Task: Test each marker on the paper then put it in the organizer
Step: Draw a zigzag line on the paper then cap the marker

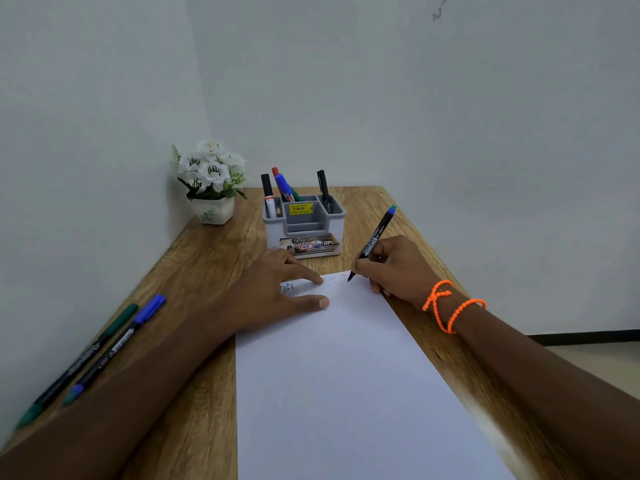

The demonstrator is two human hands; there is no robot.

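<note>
A white sheet of paper (346, 375) lies on the wooden desk (194, 393), with small scribbles near its far edge. My right hand (398, 268) grips a black marker (375, 239) with a blue-green end, its tip touching the paper's far right corner. My left hand (277, 292) lies flat, fingers spread, pressing the paper's far left corner. The grey organizer (304, 226) stands just beyond the paper and holds several markers upright. Two capped markers, one blue-capped (121, 339) and one green (83, 362), lie side by side at the desk's left edge.
A small white pot of white flowers (209, 181) stands in the far left corner against the wall. White walls close in the desk at left and back. The desk's right edge drops to the floor (595, 358).
</note>
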